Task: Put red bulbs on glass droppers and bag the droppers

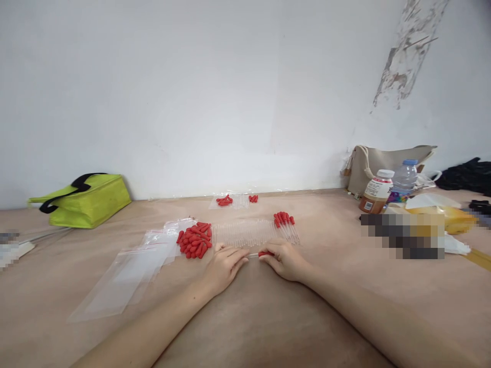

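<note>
Head view: the clear tube (252, 255) lies low over the tabletop (245, 327) between your hands, a red rubber bulb (265, 254) at its right end. Your left hand (227, 265) has its fingers drawn narrow on the tube's left end; your right hand (284, 259) pinches the bulb. Just beyond lies a row of clear tubes (243, 233), with a heap of loose red bulbs (195, 241) at its left and bulb-topped droppers (284, 220) at its right. Left of the heap, clear zip bags (128, 278) overlap. Farther right, the white-capped bottle (378, 194) holds brown liquid; its label bears a square code and print too small for you to read. Beside it stands a blue-capped clear bottle (405, 176), before a beige bag (378, 158). Far left sits a lime-green bag (94, 202) with a black handle.
</note>
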{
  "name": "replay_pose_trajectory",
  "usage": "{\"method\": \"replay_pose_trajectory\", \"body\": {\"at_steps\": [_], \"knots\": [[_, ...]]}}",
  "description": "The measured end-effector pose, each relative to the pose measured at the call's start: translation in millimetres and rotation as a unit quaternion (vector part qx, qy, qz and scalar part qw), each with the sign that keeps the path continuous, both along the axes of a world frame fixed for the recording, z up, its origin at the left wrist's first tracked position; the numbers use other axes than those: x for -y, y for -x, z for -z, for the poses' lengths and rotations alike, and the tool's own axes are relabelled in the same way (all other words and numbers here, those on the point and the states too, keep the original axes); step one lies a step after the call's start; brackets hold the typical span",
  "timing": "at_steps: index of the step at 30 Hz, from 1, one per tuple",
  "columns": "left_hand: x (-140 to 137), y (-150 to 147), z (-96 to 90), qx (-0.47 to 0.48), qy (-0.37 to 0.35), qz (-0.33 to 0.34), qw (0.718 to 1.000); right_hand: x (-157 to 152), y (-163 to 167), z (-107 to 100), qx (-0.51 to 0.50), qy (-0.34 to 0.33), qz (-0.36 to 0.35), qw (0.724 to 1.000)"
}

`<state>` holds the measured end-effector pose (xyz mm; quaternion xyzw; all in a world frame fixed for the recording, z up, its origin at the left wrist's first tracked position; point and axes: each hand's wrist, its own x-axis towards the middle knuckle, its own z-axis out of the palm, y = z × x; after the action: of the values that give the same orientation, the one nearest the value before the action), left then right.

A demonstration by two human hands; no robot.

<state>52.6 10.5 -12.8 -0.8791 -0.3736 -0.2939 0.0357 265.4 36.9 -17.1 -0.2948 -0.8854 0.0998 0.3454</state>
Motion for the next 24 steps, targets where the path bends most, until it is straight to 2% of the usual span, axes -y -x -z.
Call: {"method": "replay_pose_trajectory", "body": {"at_steps": [4, 15, 18, 20, 21, 24], "knots": [[1.0, 4.0, -0.6, 0.005, -0.012, -0.007, 1.0, 3.2, -3.4, -3.2, -0.011, 0.022, -0.01, 1.0], [2.9, 5.2, -0.5, 0.0, 0.013, 0.014, 1.0, 7.3, -2.7, -1.0, -0.006, 0.059, -0.055, 0.997], [2.6, 3.8, -2.5, 0.014, 0.029, 0.004, 0.999, 3.7, -1.0, -2.6, -0.044, 0.107, -0.052, 0.992], [2.8, 0.3, -5.2, 0.041, 0.047, -0.019, 0.998, 0.5, 3.3, -2.9, -0.132, 0.178, -0.025, 0.975], [3.0, -2.0, -6.7, 0.057, 0.059, -0.032, 0.996, -0.6, 6.4, -2.7, -0.191, 0.22, -0.011, 0.956], [4.2, -9.0, -9.4, 0.107, 0.099, -0.042, 0.988, 1.2, 17.8, -0.6, -0.359, 0.317, -0.009, 0.878]]}}
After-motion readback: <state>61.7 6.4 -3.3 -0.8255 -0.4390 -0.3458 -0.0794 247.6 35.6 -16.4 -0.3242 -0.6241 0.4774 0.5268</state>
